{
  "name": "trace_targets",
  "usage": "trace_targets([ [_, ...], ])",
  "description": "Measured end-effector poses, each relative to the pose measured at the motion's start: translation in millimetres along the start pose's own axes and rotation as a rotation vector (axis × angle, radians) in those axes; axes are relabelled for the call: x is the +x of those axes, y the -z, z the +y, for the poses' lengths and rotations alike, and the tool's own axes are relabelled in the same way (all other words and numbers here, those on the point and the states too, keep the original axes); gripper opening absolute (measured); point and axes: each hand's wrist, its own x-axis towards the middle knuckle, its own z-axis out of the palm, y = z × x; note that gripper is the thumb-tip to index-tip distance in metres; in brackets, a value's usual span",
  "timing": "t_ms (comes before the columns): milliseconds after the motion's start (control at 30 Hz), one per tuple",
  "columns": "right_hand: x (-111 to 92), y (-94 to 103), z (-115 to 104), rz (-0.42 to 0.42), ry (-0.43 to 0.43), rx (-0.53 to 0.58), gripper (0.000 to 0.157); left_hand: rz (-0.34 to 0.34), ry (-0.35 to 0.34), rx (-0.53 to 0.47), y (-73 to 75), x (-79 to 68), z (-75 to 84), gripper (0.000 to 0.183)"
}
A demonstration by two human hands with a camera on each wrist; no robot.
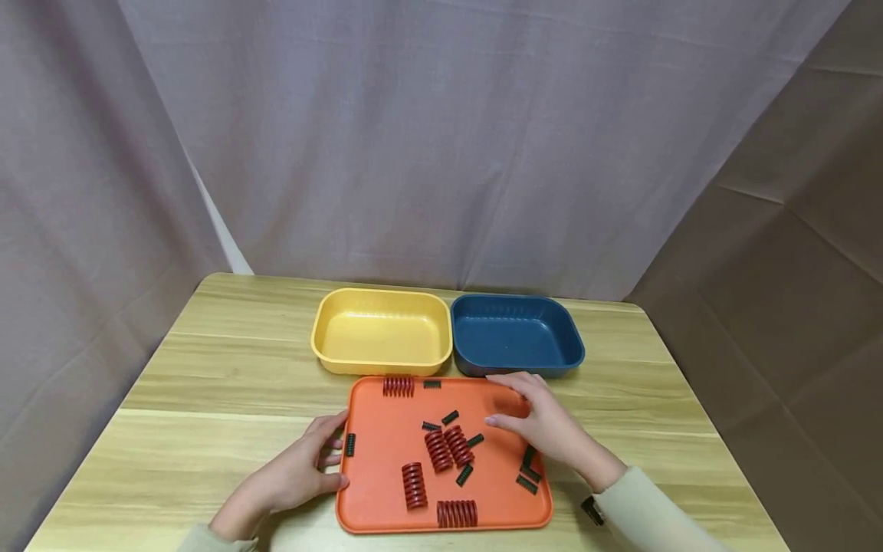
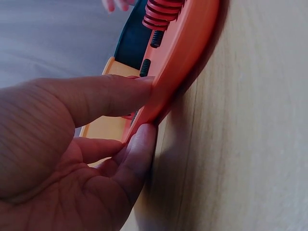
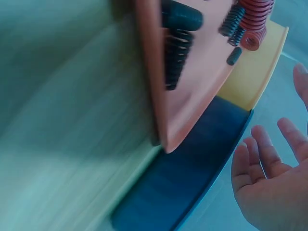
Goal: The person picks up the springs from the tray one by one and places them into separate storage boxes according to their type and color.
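Orange tray (image 1: 375,468) bears red springs (image 1: 414,485) and dark springs (image 1: 465,475).

A pale yellow-brown, wood-grained surface (image 1: 207,368) with rounded far corners carries a rounded, rectangular yellow bin (image 1: 379,337) and, just beside it on the right, a similarly shaped dark blue bin (image 1: 513,341). Behind the far edge hangs a greyish-mauve cloth curtain (image 1: 428,138) in soft folds. A grey-mauve fabric panel (image 1: 76,215) hangs at left, a narrow white strip (image 1: 222,236) showing between the two; a creased brownish-grey fabric sheet (image 1: 779,230) flanks the right.
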Motion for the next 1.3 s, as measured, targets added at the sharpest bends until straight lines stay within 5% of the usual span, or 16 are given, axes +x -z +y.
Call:
trace_targets([
  [567, -51, 8.8, 35, -0.028, -0.116, -0.091, 0.062, 0.0, 0.005, -0.011, -2.1, 2.1, 1.0, 0.094],
  [1300, -63, 1.8, 43, -0.04, -0.08, -0.198, 0.059, 0.004, 0.006, 0.008, -0.4, 0.4, 0.3, 0.094],
])
